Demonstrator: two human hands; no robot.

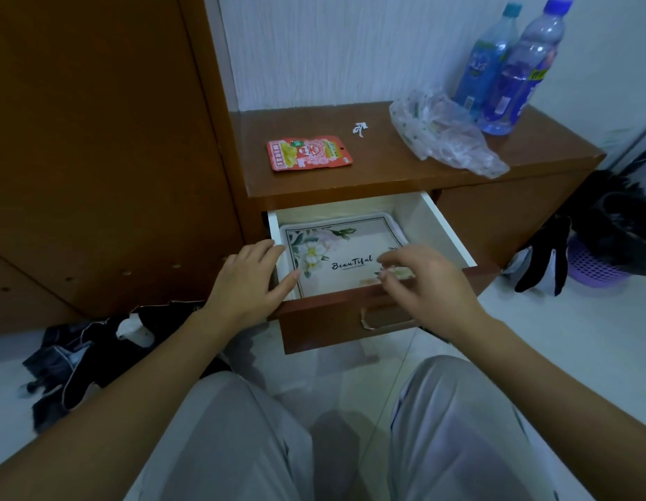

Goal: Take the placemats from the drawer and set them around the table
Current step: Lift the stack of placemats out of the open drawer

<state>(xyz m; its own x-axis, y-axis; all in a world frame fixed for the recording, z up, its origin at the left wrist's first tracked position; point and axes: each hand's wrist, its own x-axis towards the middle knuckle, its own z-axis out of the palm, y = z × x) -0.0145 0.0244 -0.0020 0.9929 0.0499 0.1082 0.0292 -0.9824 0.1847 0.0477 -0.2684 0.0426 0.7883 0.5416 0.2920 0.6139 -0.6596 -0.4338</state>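
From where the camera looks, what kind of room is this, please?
Probably a bedroom or a dormitory room, though I cannot be sure. A low brown wooden bedside cabinet with an open white-lined drawer stands beside a tall brown wooden wardrobe, and dark crumpled clothes lie on the pale tiled floor.

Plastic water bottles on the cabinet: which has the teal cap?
The left bottle, standing behind the crumpled bag; the right bottle has a blue cap.

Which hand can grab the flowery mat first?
Probably the left hand: its fingers already curl over the left edge of the placemat inside the open drawer. The right hand hovers above the mat's front right corner, fingers spread, gripping nothing.
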